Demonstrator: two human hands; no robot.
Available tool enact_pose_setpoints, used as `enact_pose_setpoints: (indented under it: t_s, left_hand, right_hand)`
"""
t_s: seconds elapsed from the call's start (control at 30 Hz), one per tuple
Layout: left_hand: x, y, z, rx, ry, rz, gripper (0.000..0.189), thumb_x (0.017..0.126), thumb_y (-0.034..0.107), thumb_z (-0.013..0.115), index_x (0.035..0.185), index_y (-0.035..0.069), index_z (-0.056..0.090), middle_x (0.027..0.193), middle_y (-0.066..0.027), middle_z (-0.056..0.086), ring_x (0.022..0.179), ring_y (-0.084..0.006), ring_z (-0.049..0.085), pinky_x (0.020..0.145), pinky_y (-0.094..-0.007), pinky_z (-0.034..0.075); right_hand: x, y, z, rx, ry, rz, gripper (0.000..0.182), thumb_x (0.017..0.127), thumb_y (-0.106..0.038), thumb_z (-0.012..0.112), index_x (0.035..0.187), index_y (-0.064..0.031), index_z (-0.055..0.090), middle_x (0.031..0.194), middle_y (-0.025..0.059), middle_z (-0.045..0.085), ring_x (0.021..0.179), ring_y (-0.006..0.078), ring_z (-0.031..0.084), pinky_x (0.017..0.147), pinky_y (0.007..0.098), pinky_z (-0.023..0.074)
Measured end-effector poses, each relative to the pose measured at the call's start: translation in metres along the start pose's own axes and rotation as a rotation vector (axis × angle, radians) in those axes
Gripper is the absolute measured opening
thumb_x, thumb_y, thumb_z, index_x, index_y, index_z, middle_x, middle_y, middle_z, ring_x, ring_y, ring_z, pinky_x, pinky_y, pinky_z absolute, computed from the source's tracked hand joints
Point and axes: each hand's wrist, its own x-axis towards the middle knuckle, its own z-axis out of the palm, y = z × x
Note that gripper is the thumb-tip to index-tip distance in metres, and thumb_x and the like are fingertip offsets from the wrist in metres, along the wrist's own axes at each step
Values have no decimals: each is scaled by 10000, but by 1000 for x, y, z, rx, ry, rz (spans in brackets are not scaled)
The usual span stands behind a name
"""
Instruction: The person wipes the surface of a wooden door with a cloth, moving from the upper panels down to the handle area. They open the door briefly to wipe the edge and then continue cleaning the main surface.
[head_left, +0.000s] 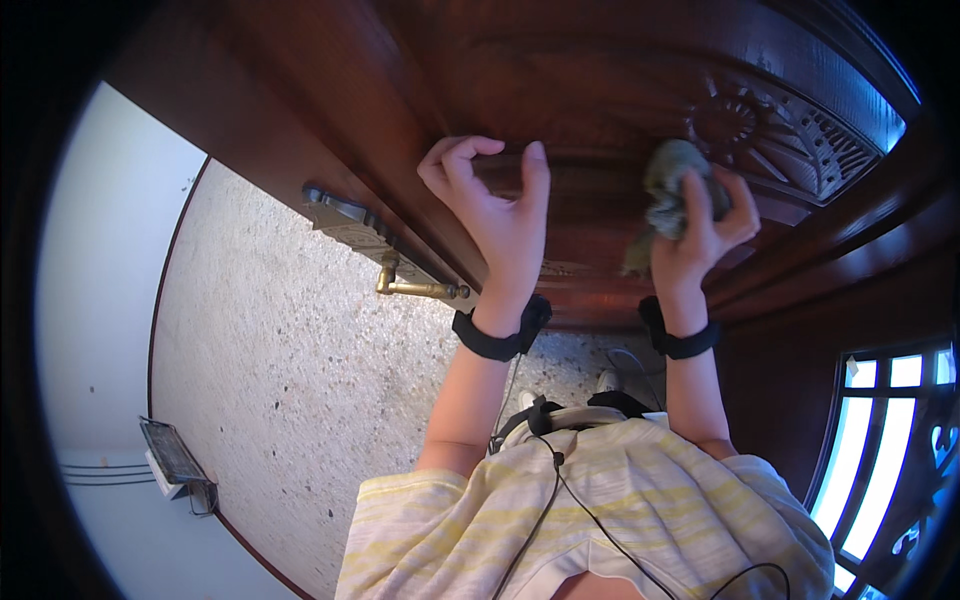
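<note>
A dark reddish-brown wooden door (570, 90) with carved panels stands right in front of me. My right hand (701, 225) grips a crumpled grey-green cloth (673, 184) close to the door, beside a carved sunburst relief (724, 120). Blur on the cloth hides where exactly it meets the wood. Raised before the door's plain part, my left hand (495, 202) holds nothing, its thumb and curled fingers apart. Whether its fingertips touch the wood I cannot tell. Left of that hand, a brass lever handle (424, 289) juts from an ornate metal plate (349, 225) at the door's edge.
Speckled terrazzo flooring (270, 375) spreads below, meeting a pale wall (97, 300) at the left. A small wire rack (176, 457) stands against that wall. At the right is a barred window (874, 442). Black bands circle both wrists, and thin cables hang over my shirt (585, 495).
</note>
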Motion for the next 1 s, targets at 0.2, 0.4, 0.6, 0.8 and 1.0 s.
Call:
enact_pose_setpoints:
  t_s: [0.2, 0.4, 0.6, 0.8, 1.0]
  left_hand:
    - [-5, -1, 9, -22, 39, -63, 405, 778, 121, 789, 1022, 80, 468, 1293, -176, 323, 1207, -309, 353, 1017, -412, 305]
    - [-7, -1, 11, -58, 43, -77, 427, 800, 156, 788, 1047, 79, 448, 1337, -188, 287, 1223, -307, 335, 1015, -403, 293]
    - [-7, 3, 13, -101, 24, -111, 413, 825, 181, 779, 1050, 78, 449, 1337, -196, 284, 1227, -298, 329, 1012, -397, 286]
    - [-7, -2, 14, -110, 34, -111, 404, 834, 181, 772, 1051, 75, 449, 1337, -190, 285, 1221, -292, 339, 1011, -388, 291]
    - [-8, 1, 14, -120, 33, -116, 411, 828, 179, 778, 1054, 77, 450, 1339, -192, 283, 1235, -295, 330, 1015, -398, 287]
  right_hand:
    - [-14, 11, -2, 130, 5, 118, 544, 703, 93, 609, 1230, -29, 555, 1285, 206, 414, 1192, 377, 403, 1018, 450, 322]
    - [-15, 7, 2, 152, -10, 136, 535, 755, 121, 545, 1261, -47, 505, 1295, 187, 364, 1206, 364, 418, 1022, 431, 341]
    - [-14, 9, 3, 221, 16, 135, 602, 668, 148, 559, 1237, -41, 517, 1291, 197, 367, 1189, 369, 399, 1029, 435, 333]
    - [-16, 11, 5, 208, 5, 148, 590, 672, 130, 563, 1234, -44, 523, 1289, 192, 366, 1191, 368, 398, 1028, 438, 335]
    - [-15, 12, 4, 197, -9, 134, 542, 733, 102, 528, 1254, -46, 504, 1300, 179, 335, 1173, 351, 417, 1016, 427, 336]
